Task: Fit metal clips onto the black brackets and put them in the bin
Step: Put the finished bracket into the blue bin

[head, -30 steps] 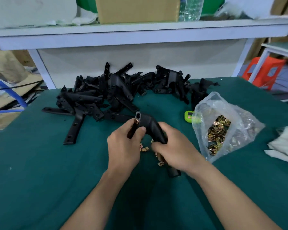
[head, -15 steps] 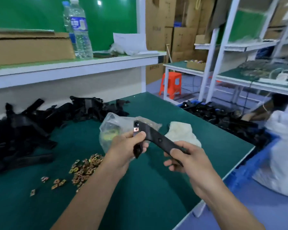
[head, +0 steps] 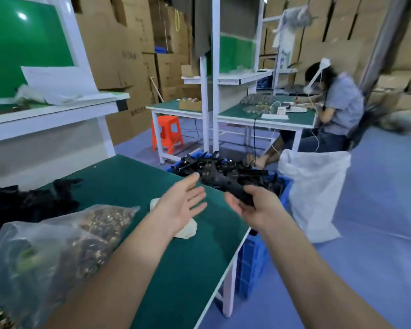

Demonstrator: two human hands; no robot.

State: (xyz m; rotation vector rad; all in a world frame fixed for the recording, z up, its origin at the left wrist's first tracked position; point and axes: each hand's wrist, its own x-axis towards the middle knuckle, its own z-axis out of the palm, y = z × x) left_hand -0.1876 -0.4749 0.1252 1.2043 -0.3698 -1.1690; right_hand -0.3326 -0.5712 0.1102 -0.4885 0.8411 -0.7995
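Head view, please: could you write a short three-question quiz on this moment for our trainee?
1. True or false: the left hand is gripping something.
2. The bin beside the table is: A red, B blue, C white.
3. Fill in: the right hand holds a black ____.

Key: 1 false, it is open and holds nothing; 2 B; 3 bracket.
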